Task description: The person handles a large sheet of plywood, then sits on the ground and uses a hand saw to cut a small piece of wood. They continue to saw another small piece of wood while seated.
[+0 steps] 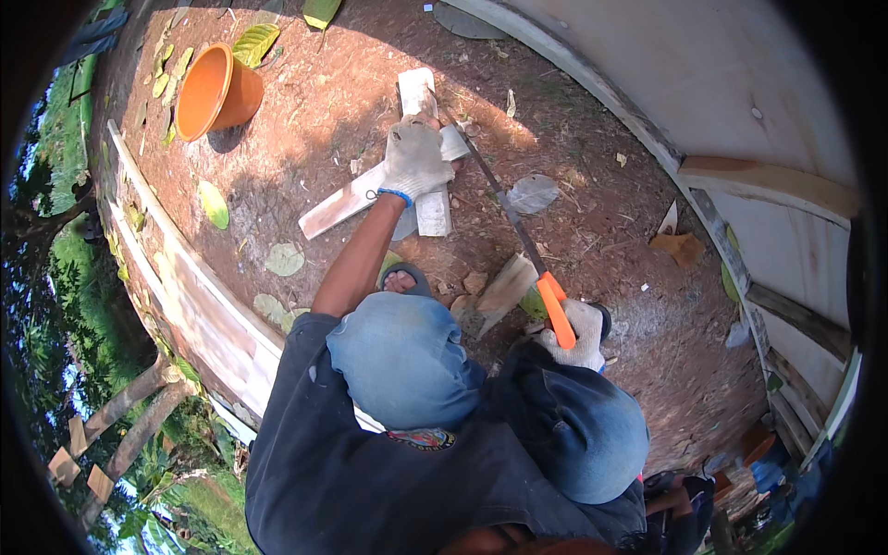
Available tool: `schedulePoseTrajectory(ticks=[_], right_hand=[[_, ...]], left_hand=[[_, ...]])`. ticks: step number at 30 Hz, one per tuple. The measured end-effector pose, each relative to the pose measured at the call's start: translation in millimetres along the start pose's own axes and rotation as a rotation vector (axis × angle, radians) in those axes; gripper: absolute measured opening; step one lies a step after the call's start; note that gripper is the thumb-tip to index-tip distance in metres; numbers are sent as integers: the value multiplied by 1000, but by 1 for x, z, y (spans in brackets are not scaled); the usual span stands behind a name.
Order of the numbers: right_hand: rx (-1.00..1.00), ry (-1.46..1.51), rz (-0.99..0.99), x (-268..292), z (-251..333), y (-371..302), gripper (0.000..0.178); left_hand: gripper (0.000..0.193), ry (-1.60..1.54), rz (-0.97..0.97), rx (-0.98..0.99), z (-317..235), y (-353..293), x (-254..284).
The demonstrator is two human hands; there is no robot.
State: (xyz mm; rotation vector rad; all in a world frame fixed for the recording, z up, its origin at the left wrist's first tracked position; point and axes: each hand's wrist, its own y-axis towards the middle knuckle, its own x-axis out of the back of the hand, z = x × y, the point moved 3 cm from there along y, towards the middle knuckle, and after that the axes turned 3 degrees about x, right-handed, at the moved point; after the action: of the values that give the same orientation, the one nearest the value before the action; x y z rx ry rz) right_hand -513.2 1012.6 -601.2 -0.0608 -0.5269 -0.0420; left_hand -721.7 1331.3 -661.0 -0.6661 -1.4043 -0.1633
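Observation:
My left hand (416, 159), in a pale knit glove with a blue cuff, presses down where two short wooden boards cross on the ground. Its fingers curl over the upper part of the lengthwise board (433, 215). Beneath the hand, the slanting board (340, 205) runs from lower left to upper right. My right hand (585, 335), also gloved, is wrapped around the orange handle of a handsaw (556, 310). The saw's long dark blade reaches up and left, its far end close to the boards' right side; whether it touches them cannot be told.
An orange bucket (218, 91) lies tilted at the upper left. Long planks (199, 277) stretch along the left. A wooden offcut (507, 294) lies by my sandalled foot (403, 280). A large pale panel with wooden framing (768, 185) borders the right. Leaves litter the dirt.

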Motion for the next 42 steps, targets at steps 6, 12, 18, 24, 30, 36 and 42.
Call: schedulePoseTrajectory(ticks=[6,12,18,24,30,36,42], right_hand=[[29,45,90,5,10,-4,20],[-45,-13,311,43,54,18,21],[-240,-226,376,84,126,60,21],[-290,-186,303,58,149,53,24],[-248,-325,177,19,151,7,26],[-253,-280,78,16,175,6,23],[-357,-159,53,14,177,12,20]], left_hand=[[73,-19,-26,30,2,8,-4],[60,-102,-70,-5,6,2,6],[53,-140,-133,-2,8,7,-5],[49,-197,50,-43,16,6,-6],[41,-620,-382,-14,40,-3,-36],[49,-446,-285,459,81,-29,-26],[53,-524,-202,615,132,-73,-65]])
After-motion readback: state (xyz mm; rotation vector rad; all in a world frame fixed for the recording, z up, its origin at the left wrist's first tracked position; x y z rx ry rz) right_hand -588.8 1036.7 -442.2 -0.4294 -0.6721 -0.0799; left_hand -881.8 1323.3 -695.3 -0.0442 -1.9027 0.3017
